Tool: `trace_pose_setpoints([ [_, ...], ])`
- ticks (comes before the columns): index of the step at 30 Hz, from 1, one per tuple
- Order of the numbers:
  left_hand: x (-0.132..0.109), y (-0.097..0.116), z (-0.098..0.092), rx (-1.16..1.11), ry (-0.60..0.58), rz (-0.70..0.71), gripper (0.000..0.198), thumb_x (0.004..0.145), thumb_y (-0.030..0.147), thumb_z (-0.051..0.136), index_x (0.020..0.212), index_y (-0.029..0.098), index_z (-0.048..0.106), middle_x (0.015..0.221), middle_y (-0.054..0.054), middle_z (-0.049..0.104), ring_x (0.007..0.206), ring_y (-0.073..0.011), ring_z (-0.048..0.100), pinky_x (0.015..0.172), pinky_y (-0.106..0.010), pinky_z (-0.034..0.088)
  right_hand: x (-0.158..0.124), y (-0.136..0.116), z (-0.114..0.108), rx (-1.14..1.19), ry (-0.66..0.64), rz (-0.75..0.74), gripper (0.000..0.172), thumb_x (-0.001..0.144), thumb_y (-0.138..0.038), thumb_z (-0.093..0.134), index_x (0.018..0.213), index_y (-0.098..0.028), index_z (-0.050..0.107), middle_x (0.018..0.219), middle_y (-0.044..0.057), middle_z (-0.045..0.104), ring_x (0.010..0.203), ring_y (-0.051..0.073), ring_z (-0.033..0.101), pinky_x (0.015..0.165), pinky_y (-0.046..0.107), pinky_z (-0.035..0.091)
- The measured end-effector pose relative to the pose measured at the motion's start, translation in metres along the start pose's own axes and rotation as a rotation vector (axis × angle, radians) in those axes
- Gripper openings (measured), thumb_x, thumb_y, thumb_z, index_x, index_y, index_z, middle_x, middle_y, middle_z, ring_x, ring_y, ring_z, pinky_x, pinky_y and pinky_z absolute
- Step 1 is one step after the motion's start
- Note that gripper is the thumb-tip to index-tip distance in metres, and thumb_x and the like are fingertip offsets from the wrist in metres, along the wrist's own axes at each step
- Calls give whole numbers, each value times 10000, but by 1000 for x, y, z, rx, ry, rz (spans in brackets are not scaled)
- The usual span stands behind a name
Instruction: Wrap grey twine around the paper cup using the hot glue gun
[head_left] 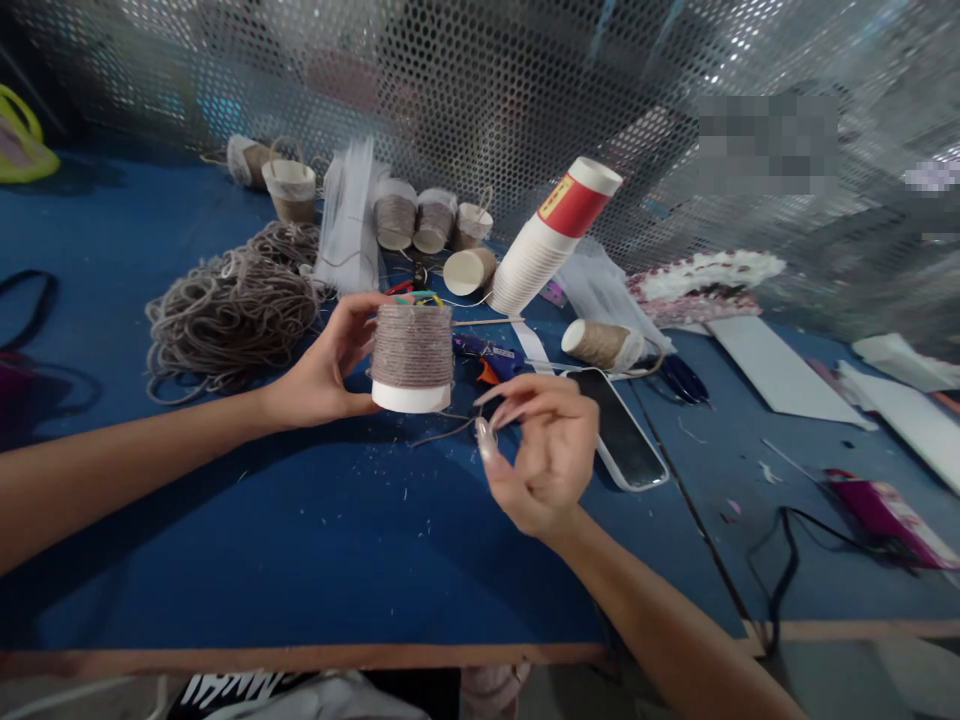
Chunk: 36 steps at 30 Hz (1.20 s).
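Note:
My left hand (pixel 326 370) is closed around a paper cup (pixel 412 398) wound with rows of grey-brown cord; a white band shows bare at the lower end. The cup is held above the table. To its right, my right hand (pixel 540 445) has thumb and fingertips pinched together on a thin length of cord (pixel 442 432), which runs toward the cup's lower edge. Where exactly the cord joins the cup is hard to make out. Behind the cup, a glue gun (pixel 487 352) with an orange part is half hidden.
A heap of grey cord (pixel 232 300) lies left. Wrapped cups (pixel 395 215) and a leaning stack of white paper cups (pixel 536 255) stand along the perforated metal screen (pixel 480 90). A phone (pixel 622 430) and scissors (pixel 684 380) lie right on the blue table (pixel 322 560).

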<state>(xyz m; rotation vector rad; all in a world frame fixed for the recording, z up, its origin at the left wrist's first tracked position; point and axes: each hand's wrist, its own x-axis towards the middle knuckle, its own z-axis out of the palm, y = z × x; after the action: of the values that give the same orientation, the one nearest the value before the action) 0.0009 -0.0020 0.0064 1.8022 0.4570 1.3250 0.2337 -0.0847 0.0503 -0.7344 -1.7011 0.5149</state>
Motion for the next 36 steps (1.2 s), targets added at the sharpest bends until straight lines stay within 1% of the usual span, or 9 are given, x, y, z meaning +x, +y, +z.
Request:
trace_pose_setpoints([
  [2,1,4,0,-13,-47,-2,769,689,343,881,1317,317,439,1460,-110,520,1395,-320,512,1147,-497,471,4,6,-1,-163,15,-145,592,725,-295,813,1208,-318,472,1269,89,574,1163,308,615,977,555,535],
  [4,1,9,1,-13,-105,-14,781,694,293,879,1331,318,428,1479,-113,511,1414,-324,497,1174,-514,441,7,11,-3,-257,-57,-191,840,659,-354,869,1341,-314,381,1461,124,474,1390,384,460,1121,640,419],
  [6,1,14,2,4,-172,-40,782,698,257,873,1339,305,428,1490,-120,503,1427,-332,485,1197,-530,410,8,14,-3,-297,-139,-179,973,661,-410,879,1428,-300,291,1557,146,383,1473,401,362,1186,669,341],
  [8,1,18,4,33,-234,-46,773,699,238,868,1343,292,444,1478,-126,512,1423,-339,489,1211,-535,396,6,16,-3,-296,-220,-167,1017,689,-434,870,1469,-306,231,1548,146,402,1483,385,363,1211,669,313],
  [13,-2,20,5,120,-289,6,887,690,236,869,1444,292,405,1513,-142,473,1448,-362,449,1227,-549,377,2,17,-2,-261,-267,-137,934,747,-400,842,1466,-316,253,1437,137,501,1383,338,504,1177,615,418],
  [17,-4,19,4,225,-243,23,1014,703,259,868,1533,317,289,1584,-158,360,1476,-383,393,1185,-566,425,1,18,-2,-378,-252,-151,905,780,-324,810,1485,-313,244,1470,142,466,1400,339,474,1162,611,438],
  [25,-2,19,4,305,-256,121,930,777,234,799,1555,275,291,1437,-169,507,1369,-335,514,1149,-528,480,0,17,2,-447,-164,-221,822,800,-323,766,1459,-272,276,1486,149,494,1406,339,454,1084,595,481],
  [29,-2,22,4,335,-207,132,880,750,272,816,1509,255,373,1376,-159,532,1291,-323,559,1088,-507,530,3,5,-1,-496,-220,-342,563,742,-251,750,1199,-300,425,1367,67,647,1343,307,497,1006,547,494],
  [36,-4,20,0,418,-129,99,881,707,189,771,1499,262,389,1358,-141,472,1312,-325,499,1044,-478,558,1,-12,-5,-516,-354,-404,251,761,-224,636,858,-279,411,1092,-68,793,1171,273,517,971,484,431],
])
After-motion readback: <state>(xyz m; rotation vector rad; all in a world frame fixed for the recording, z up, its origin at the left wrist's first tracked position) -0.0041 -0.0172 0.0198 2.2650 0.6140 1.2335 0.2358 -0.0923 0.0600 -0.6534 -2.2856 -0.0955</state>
